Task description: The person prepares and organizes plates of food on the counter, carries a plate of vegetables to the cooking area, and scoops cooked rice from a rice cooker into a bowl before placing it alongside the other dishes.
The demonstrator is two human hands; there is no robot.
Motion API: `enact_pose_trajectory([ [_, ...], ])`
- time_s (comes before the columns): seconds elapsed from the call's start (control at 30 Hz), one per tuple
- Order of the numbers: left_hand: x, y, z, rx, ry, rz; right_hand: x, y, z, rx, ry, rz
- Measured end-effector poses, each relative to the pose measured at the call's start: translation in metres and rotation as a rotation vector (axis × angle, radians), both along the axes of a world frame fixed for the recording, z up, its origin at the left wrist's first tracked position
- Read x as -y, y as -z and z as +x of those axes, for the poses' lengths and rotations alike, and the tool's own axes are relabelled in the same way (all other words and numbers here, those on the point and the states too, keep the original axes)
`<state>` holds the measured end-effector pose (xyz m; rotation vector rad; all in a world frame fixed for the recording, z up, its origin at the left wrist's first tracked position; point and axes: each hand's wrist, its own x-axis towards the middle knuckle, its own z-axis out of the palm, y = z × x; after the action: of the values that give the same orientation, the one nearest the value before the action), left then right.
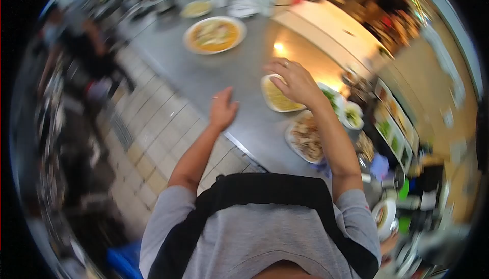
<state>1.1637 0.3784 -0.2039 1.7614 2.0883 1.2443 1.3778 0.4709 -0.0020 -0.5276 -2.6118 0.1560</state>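
My left hand (223,110) is over the near edge of the metal counter (244,70), its fingers partly spread and nothing seen in it. Above a white dish of yellow food (277,97) is my right hand (289,77), fingers bent and apart, holding nothing visible; whether it touches the dish is unclear. A large oval plate of orange and pale food (214,35) lies farther along the counter. Beside my right forearm sit a plate of brownish pieces (304,136) and a white bowl with green pieces (352,115).
A small yellow dish (196,9) and white plates (243,8) stand at the counter's far end. Trays of greens (389,132) line the right side. A blurred person (84,44) is at the upper left across the tiled floor (153,126). Another person's hand (389,243) shows lower right.
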Motion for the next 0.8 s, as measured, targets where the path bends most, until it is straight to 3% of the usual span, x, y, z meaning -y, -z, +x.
enact_pose_trajectory([
  [0.07,0.048,0.011,-0.006,-0.053,0.024,0.110,0.024,0.013,-0.048,0.055,-0.101,-0.125],
  [0.13,0.108,0.031,-0.009,-0.186,0.012,0.056,0.041,0.029,-0.086,0.164,-0.172,-0.256],
  [0.2,0.185,0.052,-0.007,0.121,-0.089,-0.213,0.054,0.052,-0.127,0.321,-0.207,-0.377],
  [0.27,0.252,0.109,-0.018,0.553,-0.067,-0.817,0.069,0.079,-0.164,0.404,-0.338,-0.301],
  [0.33,0.312,0.159,-0.027,0.600,0.100,-1.152,0.079,0.111,-0.196,0.447,-0.377,-0.240],
  [0.4,0.360,0.172,-0.007,0.785,0.073,-1.264,0.086,0.143,-0.221,0.443,-0.335,-0.202],
  [0.53,0.417,0.177,0.056,1.240,-0.232,-1.096,0.095,0.187,-0.238,0.485,-0.189,0.241],
  [0.6,0.430,0.180,0.090,1.398,-0.365,-0.959,0.100,0.181,-0.236,0.642,-0.184,0.346],
  [0.8,0.450,0.187,0.174,1.751,-0.662,-0.565,0.070,0.202,-0.250,0.378,-0.203,0.390],
])
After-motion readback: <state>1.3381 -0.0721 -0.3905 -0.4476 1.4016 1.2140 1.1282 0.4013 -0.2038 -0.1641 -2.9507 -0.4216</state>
